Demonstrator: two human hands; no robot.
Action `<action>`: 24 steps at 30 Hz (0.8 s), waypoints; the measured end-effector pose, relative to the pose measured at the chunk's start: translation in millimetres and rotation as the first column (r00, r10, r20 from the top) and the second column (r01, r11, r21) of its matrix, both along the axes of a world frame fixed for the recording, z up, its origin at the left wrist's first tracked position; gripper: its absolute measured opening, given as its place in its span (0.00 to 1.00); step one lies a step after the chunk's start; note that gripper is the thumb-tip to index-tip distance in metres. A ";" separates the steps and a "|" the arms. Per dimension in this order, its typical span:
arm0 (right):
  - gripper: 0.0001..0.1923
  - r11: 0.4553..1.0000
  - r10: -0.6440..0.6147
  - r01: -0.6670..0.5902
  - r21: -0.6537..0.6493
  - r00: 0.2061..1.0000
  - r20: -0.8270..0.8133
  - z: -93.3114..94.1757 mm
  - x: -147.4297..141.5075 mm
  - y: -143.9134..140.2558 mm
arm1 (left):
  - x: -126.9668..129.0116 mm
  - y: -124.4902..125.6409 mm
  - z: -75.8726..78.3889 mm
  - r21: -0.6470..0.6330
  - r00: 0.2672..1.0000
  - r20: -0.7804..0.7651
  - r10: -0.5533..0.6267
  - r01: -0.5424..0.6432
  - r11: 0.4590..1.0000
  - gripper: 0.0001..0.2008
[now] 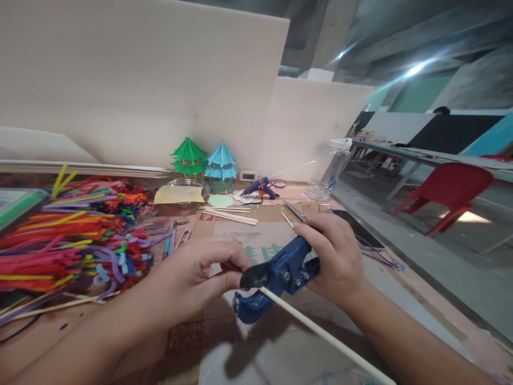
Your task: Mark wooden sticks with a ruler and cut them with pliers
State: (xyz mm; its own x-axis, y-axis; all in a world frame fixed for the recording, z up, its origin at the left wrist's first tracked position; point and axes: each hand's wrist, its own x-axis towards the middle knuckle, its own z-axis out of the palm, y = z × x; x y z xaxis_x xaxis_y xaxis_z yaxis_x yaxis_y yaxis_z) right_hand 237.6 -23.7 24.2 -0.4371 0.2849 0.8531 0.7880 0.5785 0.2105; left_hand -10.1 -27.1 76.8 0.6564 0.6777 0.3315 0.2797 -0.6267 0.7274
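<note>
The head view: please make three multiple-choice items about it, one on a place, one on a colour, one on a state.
1. Where do the two small paper pavilions stand?
A. at the back of the table, by the pale board
B. on the red chair
C. on the pile of pipe cleaners

2. What colour is the cutter in the right hand?
A. yellow
B. blue
C. white

3. How is the pale stick placed?
A. it lies loose by the water bottle
B. it stands upright in a jar
C. it runs through the cutter's jaws

Answers:
1 A: the green pavilion and the blue pavilion stand against the board.
2 B: the cutter in the right hand is blue.
3 C: the stick passes through the jaws, and the left hand pinches its end.
</note>
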 end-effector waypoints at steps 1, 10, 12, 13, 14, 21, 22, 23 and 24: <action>0.20 1.000 -0.002 0.002 -0.001 1.000 -0.005 -0.1 0.0 0.0 | 0.1 -0.2 0.4 -0.013 1.000 0.006 -0.006 0.006 1.000 0.08; 0.17 1.000 -0.017 0.017 0.022 1.000 0.005 0.3 1.4 0.2 | -1.9 1.1 -2.1 -0.020 1.000 -0.004 0.018 -0.018 1.000 0.07; 0.17 1.000 -0.015 0.014 0.021 1.000 0.010 0.6 2.2 0.1 | -1.9 1.4 -2.6 -0.020 1.000 -0.008 0.023 -0.024 1.000 0.08; 0.17 1.000 -0.015 0.015 0.020 1.000 0.010 0.6 2.4 0.1 | -1.8 1.5 -2.9 -0.021 1.000 -0.011 0.026 -0.026 0.999 0.08; 0.17 1.000 -0.019 0.019 0.021 1.000 0.008 0.6 2.5 0.0 | -1.5 1.6 -3.1 -0.024 1.000 -0.014 0.028 -0.028 0.999 0.08; 0.16 0.999 -0.030 0.030 0.044 1.000 -0.001 1.1 1.2 -0.5 | 0.5 0.4 -2.9 -0.053 1.000 0.013 0.027 -0.026 0.998 0.07; 0.16 0.999 -0.026 0.026 0.043 1.000 -0.001 1.3 1.1 -0.4 | 0.4 -0.1 -2.6 -0.049 1.000 0.019 0.025 -0.024 0.998 0.07; 0.17 0.999 -0.023 0.023 0.040 1.000 -0.002 1.4 1.1 -0.3 | 0.1 -0.6 -2.2 -0.044 0.999 0.027 0.021 -0.020 0.999 0.07; 0.17 0.999 -0.021 0.021 0.035 1.000 -0.002 1.4 1.2 -0.1 | -0.1 -1.1 -1.9 -0.034 0.999 0.037 0.013 -0.012 0.999 0.06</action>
